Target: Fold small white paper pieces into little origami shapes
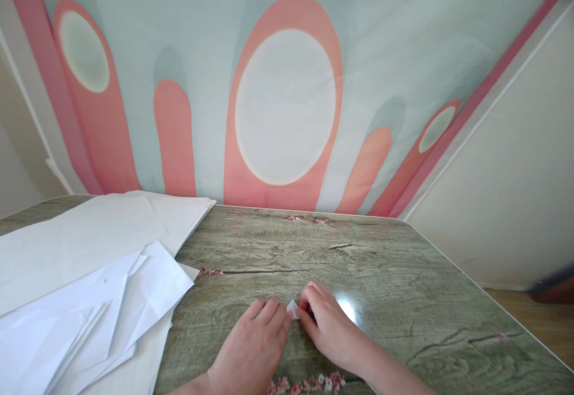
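A small folded piece of white paper (293, 309) lies at the near middle of the table, between my two hands; only its pointed tip and a bit of its edge show. My left hand (255, 342) rests palm down with its fingers together, its fingertips on the left side of the paper. From the right, my right hand (327, 323) has its fingers curled in and pinches the paper's other side between thumb and forefinger. Most of the piece is hidden under the fingers.
Large white sheets (134, 219) lie stacked on the left of the wood-patterned table (368, 263), with smaller white paper pieces (156, 287) spread over them. A patterned wall covering (206, 84) stands behind the table's far edge. Wooden flooring (529, 311) shows at right.
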Demonstrator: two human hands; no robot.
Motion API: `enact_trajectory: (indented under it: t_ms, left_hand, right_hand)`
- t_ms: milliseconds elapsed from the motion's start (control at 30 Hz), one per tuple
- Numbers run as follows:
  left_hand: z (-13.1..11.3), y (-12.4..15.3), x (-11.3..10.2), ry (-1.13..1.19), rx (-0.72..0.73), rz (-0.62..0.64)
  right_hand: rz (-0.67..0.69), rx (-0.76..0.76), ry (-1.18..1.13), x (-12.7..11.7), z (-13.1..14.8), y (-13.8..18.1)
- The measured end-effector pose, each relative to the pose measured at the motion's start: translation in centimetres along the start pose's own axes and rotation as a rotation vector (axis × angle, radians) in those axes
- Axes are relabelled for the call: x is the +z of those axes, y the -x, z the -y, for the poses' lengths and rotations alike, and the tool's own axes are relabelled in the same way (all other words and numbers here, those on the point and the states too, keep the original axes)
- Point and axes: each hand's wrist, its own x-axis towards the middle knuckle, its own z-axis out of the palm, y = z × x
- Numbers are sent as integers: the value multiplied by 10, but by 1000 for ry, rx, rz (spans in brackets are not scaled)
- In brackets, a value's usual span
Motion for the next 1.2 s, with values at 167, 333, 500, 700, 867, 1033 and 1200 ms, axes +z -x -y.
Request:
enact_trajectory:
  t_ms: [167, 333, 500, 700, 867, 1033, 1200]
  left_hand:
    - [1, -1, 1, -2, 8, 3]
    - [1, -2, 0, -21, 26, -11]
    - [1, -2, 3, -12, 31, -8]
    - [3, -5, -3, -1, 41, 20]
    - [4, -7, -9, -3, 58, 31]
    - [5, -8, -11, 9, 75, 19]
    - [5, -9, -14, 10, 78, 26]
  right_hand:
    - [3, 10, -16, 0, 0, 0]
    - [-15, 21, -17, 2, 0, 1]
    - [-63, -17, -70, 2, -2, 5]
    - [36, -180, 213, -6, 1, 16]
    - [66, -264, 520, -2, 11, 23]
    - [39, -311, 632, 9, 14, 26]
    - [-10, -311, 675, 20, 14, 29]
